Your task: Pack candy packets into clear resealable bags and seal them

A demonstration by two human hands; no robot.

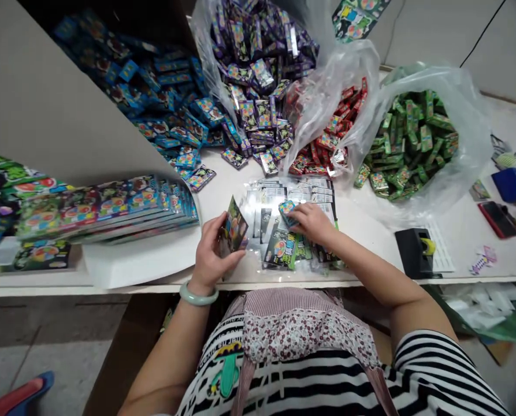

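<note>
My left hand (212,251) is closed around a dark printed packet (235,228) with green edges, which stands tilted above the table's front part. Between the fingertips of my right hand (313,223) is a small blue box (287,211) with a colourful print. It hovers over or rests on a spread of clear plastic sleeves and printed cards; I cannot tell which. Below it lies a black and green printed packet (280,247). Grey-white printed cards (266,196) in clear plastic lie behind my right hand.
Behind the hands are heaps of blue boxes (171,110), purple boxes (258,115), red boxes (322,150) and green boxes (414,136), the last three in clear bags. Stacked printed cards (110,205) lie left. A tape dispenser (415,252) and phone (497,219) are right.
</note>
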